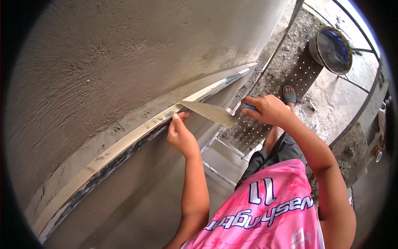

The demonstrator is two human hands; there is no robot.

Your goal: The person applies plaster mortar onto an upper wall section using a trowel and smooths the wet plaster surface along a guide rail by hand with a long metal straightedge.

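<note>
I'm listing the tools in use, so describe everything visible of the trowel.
The trowel has a flat blade, apparently metal, tapering to a narrow tip, and a blue handle. The blade's visible face looks dull grey-tan. The right hand grips the handle, partly hiding it. The blade points toward the picture's left, its tip overlapping the long straightedge bar in view, close to the fingers of the left hand; whether it touches either cannot be told.

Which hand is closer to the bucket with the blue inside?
Right. The right hand, gripping the trowel, is below and left of the bucket in the picture. The left hand is lower and farther left, at the long straightedge.
</note>
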